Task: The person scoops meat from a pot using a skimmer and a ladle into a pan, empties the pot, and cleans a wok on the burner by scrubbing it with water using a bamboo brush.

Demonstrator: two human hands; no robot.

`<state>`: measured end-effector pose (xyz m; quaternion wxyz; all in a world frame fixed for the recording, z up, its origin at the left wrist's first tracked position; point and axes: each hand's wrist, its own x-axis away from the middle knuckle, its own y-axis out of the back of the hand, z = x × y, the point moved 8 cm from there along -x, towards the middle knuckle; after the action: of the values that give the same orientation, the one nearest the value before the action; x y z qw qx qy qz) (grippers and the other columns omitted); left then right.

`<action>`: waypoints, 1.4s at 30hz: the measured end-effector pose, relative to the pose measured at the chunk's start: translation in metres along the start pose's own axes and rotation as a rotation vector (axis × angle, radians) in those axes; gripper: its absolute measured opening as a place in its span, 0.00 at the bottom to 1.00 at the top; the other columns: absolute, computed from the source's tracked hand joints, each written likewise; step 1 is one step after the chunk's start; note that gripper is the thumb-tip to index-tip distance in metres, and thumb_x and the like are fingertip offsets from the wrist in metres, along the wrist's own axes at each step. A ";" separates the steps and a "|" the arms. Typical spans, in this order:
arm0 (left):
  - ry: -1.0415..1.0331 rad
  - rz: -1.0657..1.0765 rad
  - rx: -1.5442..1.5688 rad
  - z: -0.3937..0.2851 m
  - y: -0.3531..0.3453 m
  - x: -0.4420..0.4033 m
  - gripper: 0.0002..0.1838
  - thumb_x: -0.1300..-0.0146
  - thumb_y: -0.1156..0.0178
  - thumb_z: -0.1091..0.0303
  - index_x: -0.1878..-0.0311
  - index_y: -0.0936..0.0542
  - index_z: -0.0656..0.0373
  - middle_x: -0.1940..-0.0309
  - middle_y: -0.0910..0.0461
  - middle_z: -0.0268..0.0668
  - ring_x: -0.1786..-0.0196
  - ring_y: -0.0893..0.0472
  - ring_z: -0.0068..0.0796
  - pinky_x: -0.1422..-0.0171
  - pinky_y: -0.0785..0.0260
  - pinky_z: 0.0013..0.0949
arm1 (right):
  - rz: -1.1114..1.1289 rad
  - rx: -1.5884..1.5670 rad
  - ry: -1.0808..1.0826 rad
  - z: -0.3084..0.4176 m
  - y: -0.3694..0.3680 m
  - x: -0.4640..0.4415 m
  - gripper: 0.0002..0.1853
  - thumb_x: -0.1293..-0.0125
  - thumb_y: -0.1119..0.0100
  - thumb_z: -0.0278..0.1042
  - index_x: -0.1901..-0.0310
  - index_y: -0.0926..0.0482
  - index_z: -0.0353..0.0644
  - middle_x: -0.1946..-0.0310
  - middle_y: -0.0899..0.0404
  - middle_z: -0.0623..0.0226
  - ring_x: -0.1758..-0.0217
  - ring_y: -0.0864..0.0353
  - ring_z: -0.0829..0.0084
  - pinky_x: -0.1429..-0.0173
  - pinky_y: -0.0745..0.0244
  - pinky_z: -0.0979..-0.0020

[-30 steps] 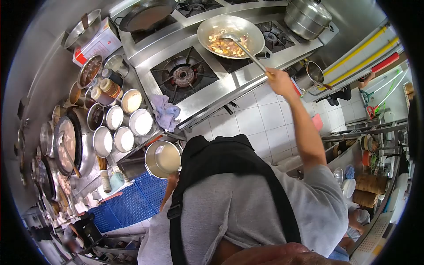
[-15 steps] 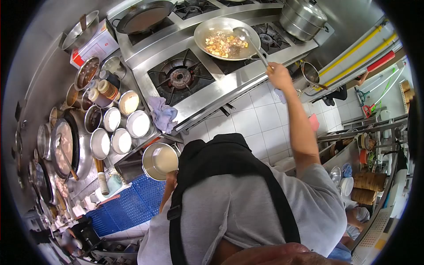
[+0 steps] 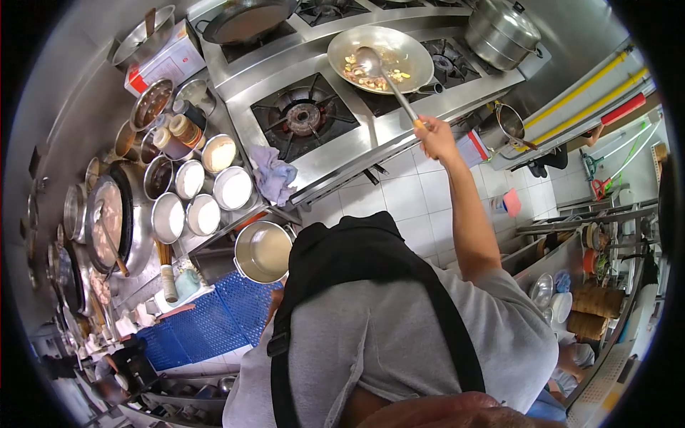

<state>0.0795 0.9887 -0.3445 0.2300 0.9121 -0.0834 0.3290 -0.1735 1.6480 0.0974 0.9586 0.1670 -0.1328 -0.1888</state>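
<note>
My right hand (image 3: 436, 140) is closed round the end of a long-handled metal ladle (image 3: 397, 93). The ladle's bowl rests inside a wide wok (image 3: 417, 63) and covers part of the food. Small browned and yellowish pieces of food (image 3: 378, 82) lie in the wok's bottom. Low on the left, my left hand (image 3: 275, 299) shows only in part beside the apron, close to the rim of a deep metal pot (image 3: 239, 265) with pale liquid in it. Its fingers are hidden, so whether it touches the pot is unclear.
A bare gas burner (image 3: 303, 116) sits left of the wok. A crumpled cloth (image 3: 271, 175) lies on the stove's corner, beside several metal containers of white powder or grains (image 3: 232, 187). Sauce bottles (image 3: 171, 143) stand behind. A lidded steamer pot (image 3: 499, 36) occupies the right back.
My right hand has drawn the ladle down and left across the wok, and its bowl now lies over the food. The food looks less spread out. The view has shifted slightly.
</note>
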 end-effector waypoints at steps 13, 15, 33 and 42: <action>-0.124 -0.008 -0.152 -0.013 0.017 -0.007 0.12 0.31 0.42 0.65 0.45 0.21 0.50 0.61 0.17 0.36 0.60 0.17 0.38 0.59 0.22 0.41 | -0.239 0.685 0.276 0.038 -0.020 -0.053 0.22 0.38 0.39 0.29 0.41 0.17 0.50 0.51 0.15 0.47 0.46 0.16 0.44 0.40 0.22 0.50; -0.137 -0.006 -0.151 -0.014 0.018 -0.010 0.12 0.31 0.42 0.65 0.46 0.21 0.50 0.61 0.17 0.37 0.60 0.17 0.38 0.59 0.22 0.42 | -0.182 0.742 0.333 0.041 -0.022 -0.011 0.23 0.39 0.39 0.27 0.40 0.18 0.49 0.51 0.16 0.48 0.46 0.17 0.44 0.39 0.23 0.49; -0.291 -0.028 -0.307 -0.027 0.023 -0.002 0.11 0.34 0.40 0.66 0.50 0.18 0.53 0.62 0.16 0.39 0.59 0.16 0.41 0.56 0.22 0.44 | -0.347 0.404 0.175 0.023 0.042 -0.013 0.26 0.41 0.32 0.34 0.40 0.19 0.37 0.63 0.12 0.48 0.62 0.11 0.55 0.57 0.17 0.58; -0.376 -0.055 -0.381 -0.011 0.020 0.017 0.11 0.36 0.39 0.66 0.52 0.17 0.54 0.62 0.15 0.40 0.59 0.15 0.42 0.55 0.23 0.46 | -0.136 0.242 0.173 0.008 -0.001 0.007 0.27 0.38 0.32 0.29 0.35 0.22 0.38 0.70 0.16 0.58 0.79 0.20 0.73 0.79 0.28 0.67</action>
<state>0.0799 0.9763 -0.3189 0.3867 0.8994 -0.1604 0.1257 -0.1704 1.6421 0.1051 0.9243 0.3054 -0.0601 -0.2208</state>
